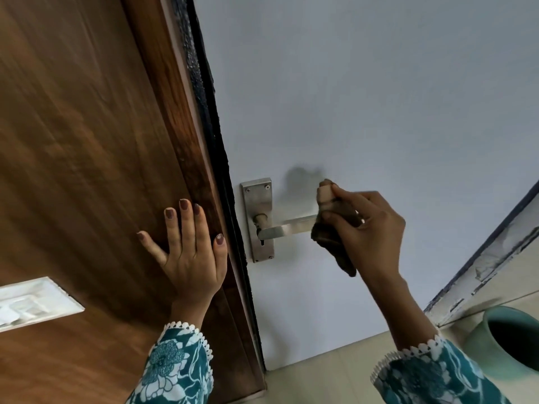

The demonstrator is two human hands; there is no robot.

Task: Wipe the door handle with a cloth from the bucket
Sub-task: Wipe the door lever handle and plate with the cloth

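Scene: a person at a pale door (364, 97), seen from a head-worn cam looking down at both hands.
Right hand (370, 231): fingers closed round a bunched brown cloth (332, 237), pressed onto the outer end of the lever; a tail of cloth hangs below the fist.
Left hand (189, 249): flat & spread, palm on the wooden door frame (87, 141) just left of the door's edge; holds nothing. Nails painted dark.
Hands, rel.: well apart, one each side of the dark seal strip (204, 97) running down the door edge.
Door handle (287, 227): brushed-metal lever, roughly level, pointing right from its spindle; the far end is hidden under the cloth.
Backplate (258, 199): upright metal plate w/ screws top & bottom, keyhole below the spindle, fixed near the door's left edge.
Bucket (507, 339): pale green, lower-right corner, on the tiled floor (320, 374); only part of rim & wall in view, inside dark, contents can't be made out. Near the right forearm, apart from the door.
Sleeves (175, 365): teal floral print w/ white scalloped trim at both cuffs.
Lower left: white switch plate (32, 304) set into the wood, blurred.
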